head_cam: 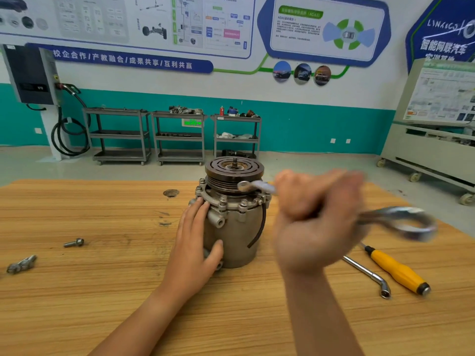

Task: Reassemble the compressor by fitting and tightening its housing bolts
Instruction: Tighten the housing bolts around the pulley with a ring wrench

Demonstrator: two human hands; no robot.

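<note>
1. Nearest on the wooden counter, at the right, lay an L-shaped socket wrench and, just beside it, a yellow-handled screwdriver.
2. The right hand, blurred, had its fingers curled tight round a spanner. One end of the spanner reached the compressor's flange and the other stuck out to the right.
3. The left hand lay flat against the left side of the compressor, fingers straight and slightly apart, thumb on the body.
4. At the left lay a cluster of bolts and, further in, a loose bolt.
5. The compressor stood upright mid-counter, pulley on top, with bolts seated round its flange.
6. Behind it to the left, a small dark disc lay on the counter.
7. Three grey shelf carts stood along the teal wall.
</note>
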